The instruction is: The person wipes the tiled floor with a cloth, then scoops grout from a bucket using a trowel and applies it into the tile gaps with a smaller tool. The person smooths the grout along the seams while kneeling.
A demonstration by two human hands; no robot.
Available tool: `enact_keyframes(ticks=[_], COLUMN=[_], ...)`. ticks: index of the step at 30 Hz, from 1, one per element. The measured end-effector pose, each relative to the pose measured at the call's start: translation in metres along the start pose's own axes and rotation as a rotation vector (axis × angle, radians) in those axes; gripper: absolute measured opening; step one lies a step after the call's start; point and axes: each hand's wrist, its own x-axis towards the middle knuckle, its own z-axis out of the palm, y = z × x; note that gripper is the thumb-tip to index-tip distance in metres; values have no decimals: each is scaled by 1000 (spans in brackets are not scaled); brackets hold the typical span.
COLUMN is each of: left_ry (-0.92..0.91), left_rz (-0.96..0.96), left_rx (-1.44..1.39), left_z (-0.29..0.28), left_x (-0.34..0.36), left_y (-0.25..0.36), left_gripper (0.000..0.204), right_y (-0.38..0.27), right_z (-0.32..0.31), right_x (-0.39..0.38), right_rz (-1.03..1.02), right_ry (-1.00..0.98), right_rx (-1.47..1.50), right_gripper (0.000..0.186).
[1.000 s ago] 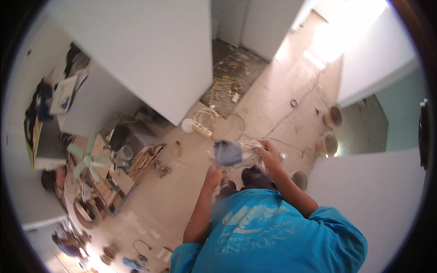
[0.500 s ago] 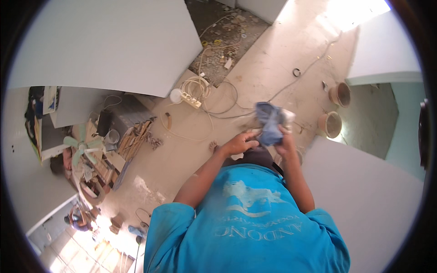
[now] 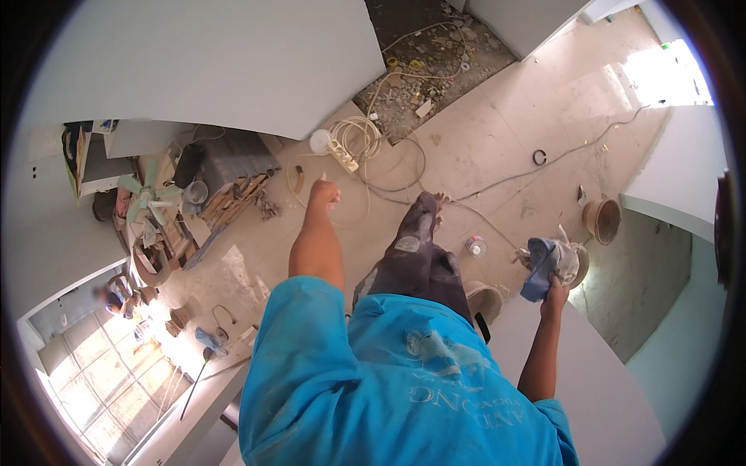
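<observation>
My right hand (image 3: 556, 291) is stretched out to the right, closed on a bunched blue-grey cloth (image 3: 543, 268). A whitish, crumpled piece (image 3: 565, 262) lies against the cloth; I cannot tell whether it is a separate rag. Behind this bundle a bucket is partly hidden. Held out to the left above the floor, my left hand (image 3: 325, 193) has its thumb stuck out and its fingers loosely bent, with nothing visible in it. It is nearest to the white power strip (image 3: 343, 156) on the floor. A small bottle (image 3: 475, 246) stands between my leg and the cloth.
Coiled cable (image 3: 361, 138) and a long grey cord (image 3: 536, 165) cross the floor. Rubble (image 3: 420, 70) lies beyond. A brown bucket (image 3: 601, 220) stands at right. Left are wood pieces (image 3: 233, 194) and a green fan (image 3: 148, 196). Another person (image 3: 118, 299) is far lower left.
My hands have moved apart: the right has carried the cloth to the right, while the left has swung out leftward. The view has shifted, and my legs and the bottle now show.
</observation>
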Motion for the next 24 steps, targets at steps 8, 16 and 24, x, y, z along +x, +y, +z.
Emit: enact_keyframes(ticks=[8,16,24], left_ry=[-34,54,268], left_rz=[-79,-123,-7], left_rx=[-171,-169,-105], left_z=[14,-6,5], left_x=[26,41,143], left_y=[12,47,-21], left_gripper=[76,74,43], right_y=[47,38,-8], right_z=[-53,-36,39], right_x=[-33,-27,50], right_rz=[195,325,-146], right_ry=[52,141,-442], right_rx=[-157,-482,-931], right_gripper=[56,53,55])
